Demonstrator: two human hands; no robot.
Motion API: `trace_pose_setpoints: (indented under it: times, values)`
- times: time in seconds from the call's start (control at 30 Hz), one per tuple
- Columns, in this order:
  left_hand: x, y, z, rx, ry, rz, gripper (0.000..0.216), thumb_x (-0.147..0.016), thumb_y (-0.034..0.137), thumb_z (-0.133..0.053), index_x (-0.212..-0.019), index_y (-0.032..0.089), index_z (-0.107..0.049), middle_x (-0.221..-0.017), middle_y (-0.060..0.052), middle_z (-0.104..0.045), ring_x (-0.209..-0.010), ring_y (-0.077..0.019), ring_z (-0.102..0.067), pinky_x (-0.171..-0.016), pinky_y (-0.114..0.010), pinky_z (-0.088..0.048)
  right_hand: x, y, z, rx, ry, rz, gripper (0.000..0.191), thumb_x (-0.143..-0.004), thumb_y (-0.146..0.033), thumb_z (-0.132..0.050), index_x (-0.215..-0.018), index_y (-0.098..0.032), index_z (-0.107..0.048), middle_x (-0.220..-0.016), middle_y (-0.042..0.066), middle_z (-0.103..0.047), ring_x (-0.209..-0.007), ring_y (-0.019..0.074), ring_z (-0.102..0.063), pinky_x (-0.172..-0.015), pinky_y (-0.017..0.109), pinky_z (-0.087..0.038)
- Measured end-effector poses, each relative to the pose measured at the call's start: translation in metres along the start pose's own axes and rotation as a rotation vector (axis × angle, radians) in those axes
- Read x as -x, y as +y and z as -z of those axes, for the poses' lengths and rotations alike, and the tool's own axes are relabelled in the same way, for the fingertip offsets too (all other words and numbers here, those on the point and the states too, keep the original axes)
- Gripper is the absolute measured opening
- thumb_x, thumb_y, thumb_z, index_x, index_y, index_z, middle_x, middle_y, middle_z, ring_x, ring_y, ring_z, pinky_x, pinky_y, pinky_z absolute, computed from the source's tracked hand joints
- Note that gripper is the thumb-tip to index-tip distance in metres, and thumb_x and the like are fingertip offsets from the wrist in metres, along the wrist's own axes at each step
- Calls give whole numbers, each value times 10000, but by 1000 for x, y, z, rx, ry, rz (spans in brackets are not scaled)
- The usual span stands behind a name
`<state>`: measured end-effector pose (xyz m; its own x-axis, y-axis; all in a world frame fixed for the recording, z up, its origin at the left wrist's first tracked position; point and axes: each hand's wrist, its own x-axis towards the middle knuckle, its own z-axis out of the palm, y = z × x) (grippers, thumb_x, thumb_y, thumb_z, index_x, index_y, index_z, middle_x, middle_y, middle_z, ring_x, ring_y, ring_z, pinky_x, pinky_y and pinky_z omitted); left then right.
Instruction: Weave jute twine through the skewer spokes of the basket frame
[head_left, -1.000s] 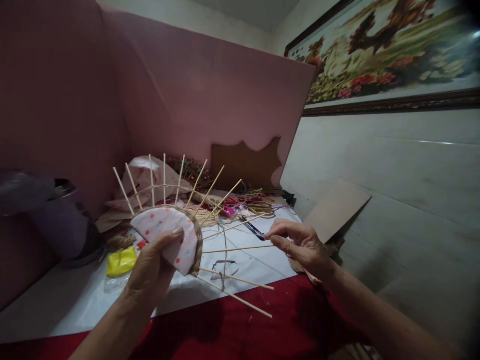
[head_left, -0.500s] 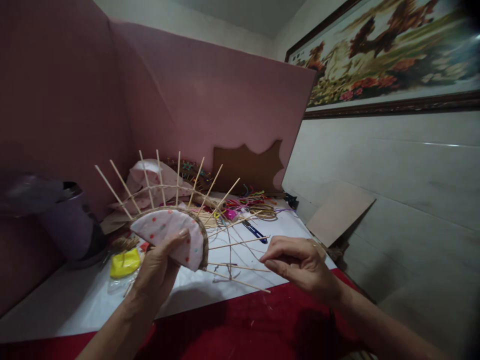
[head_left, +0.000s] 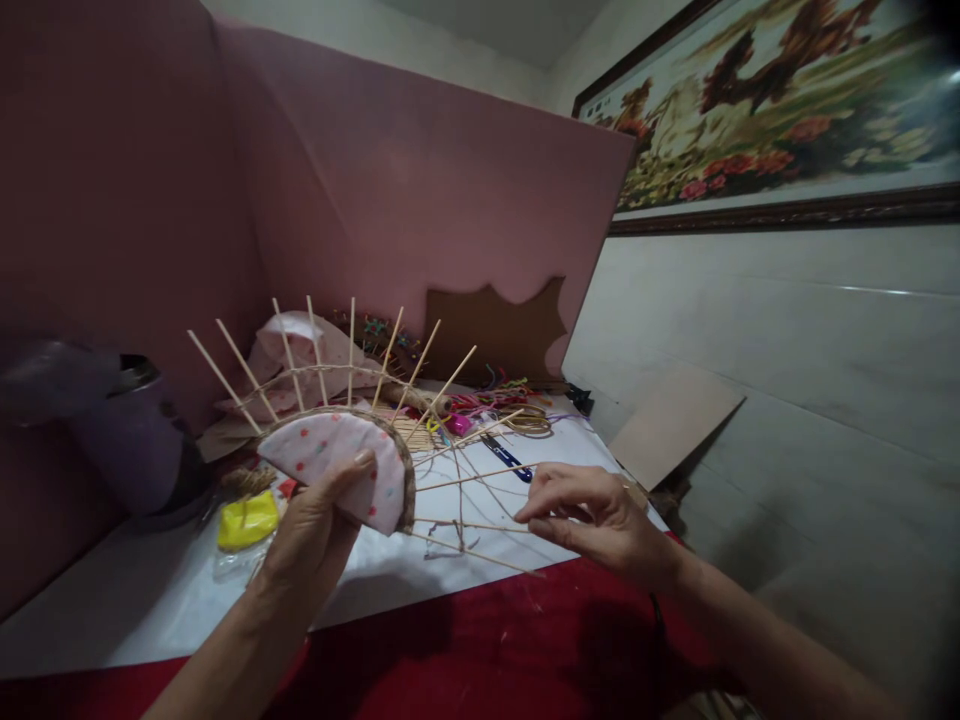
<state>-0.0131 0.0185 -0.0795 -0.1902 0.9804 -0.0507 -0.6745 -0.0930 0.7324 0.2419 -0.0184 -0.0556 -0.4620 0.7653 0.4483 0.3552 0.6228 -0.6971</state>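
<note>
Lowered since the earlier frame, right hand [head_left: 600,522] pinches string [head_left: 491,496] to the right of the cloth pad [head_left: 337,445]; left hand [head_left: 316,522] clamps the pad above the desk [head_left: 172,612], sticks [head_left: 352,350] radiating from its edge.

Close head-worn view, forward-down across table [head_left: 375,583]

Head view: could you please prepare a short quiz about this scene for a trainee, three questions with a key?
1. Which hand holds the dotted half-round piece?
2. True or false: in the picture, the yellow packet lies to the left of the blue tool.
3. Complete: the thin sticks fan out from the ____ edge of the piece.

Key: 1. The left hand. 2. True. 3. Curved.
</note>
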Motion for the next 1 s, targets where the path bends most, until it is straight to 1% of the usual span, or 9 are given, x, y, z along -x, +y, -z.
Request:
trace_pose_setpoints:
  times: [0.07, 0.2, 0.27, 0.37, 0.43, 0.57, 0.73, 0.9, 1.0]
  values:
    - [-1, 0, 1, 18, 19, 13, 233, -684, 19, -622, -879, 141, -661, -810, -33, -693, -717, -146, -660, -660, -244, -574, 0, 3, 4, -29, 34, -42, 146, -808, -295, -592, -832, -205, -704, -705, 41, -559, -643, 142, -484, -554, 274, -367]
    - [-1, 2, 1, 55, 39, 58, 223, -685, 16, -612, -864, 139, -660, -776, -25, -691, -687, -139, -657, -622, -229, -574, -1, 13, 9, -128, 61, -103, 164, -800, -317, -590, -818, -205, -708, -713, 39, -554, -685, 156, -495, -606, 292, -382]
    - [0, 2, 0, 72, 32, 76, 236, -685, 13, -607, -878, 139, -659, -775, -21, -691, -678, -135, -655, -614, -228, -574, -3, 21, 6, -190, 67, -113, 155, -785, -313, -607, -816, -206, -715, -704, 34, -552, -673, 148, -488, -597, 283, -380]
    - [2, 3, -2, 83, 50, 101, 234, -685, 18, -609, -882, 136, -657, -762, -20, -686, -666, -137, -653, -627, -246, -577, -4, 33, -5, -250, 93, -108, 142, -769, -305, -632, -826, -211, -723, -706, 34, -560, -642, 134, -484, -561, 268, -377]
    - [1, 2, -3, 81, 60, 102, 222, -685, 21, -612, -871, 135, -655, -750, -21, -682, -654, -137, -649, -622, -248, -577, -6, 36, -15, -244, 106, -90, 130, -756, -295, -651, -829, -217, -726, -707, 37, -576, -632, 133, -496, -550, 265, -385]
    - [0, 2, -2, 71, 59, 94, 196, -687, 21, -615, -839, 139, -653, -736, -21, -677, -640, -131, -642, -588, -225, -569, -8, 32, -31, -197, 34, -11, 116, -757, -262, -654, -825, -212, -734, -706, 51, -611, -660, 148, -544, -584, 278, -423]
    - [-1, 1, 0, 74, 38, 92, 203, -688, 13, -617, -845, 137, -651, -735, -22, -677, -648, -127, -642, -603, -222, -568, -9, 25, -40, -229, 5, 9, 133, -771, -232, -635, -861, -213, -730, -679, 44, -598, -625, 131, -533, -538, 252, -419]
    - [-1, 0, 0, 82, 33, 89, 217, -696, 3, -604, -860, 138, -648, -733, -14, -681, -633, -124, -645, -591, -223, -571, -8, 32, -43, -258, 25, 55, 138, -760, -201, -643, -866, -192, -730, -671, 49, -605, -624, 125, -530, -548, 247, -419]
    - [-1, -1, 0, 100, 45, 85, 206, -695, 2, -605, -840, 141, -646, -729, -15, -683, -635, -125, -649, -587, -219, -570, -4, 35, -46, -282, 79, 49, 142, -758, -205, -649, -876, -208, -728, -672, 46, -609, -627, 126, -528, -548, 248, -410]
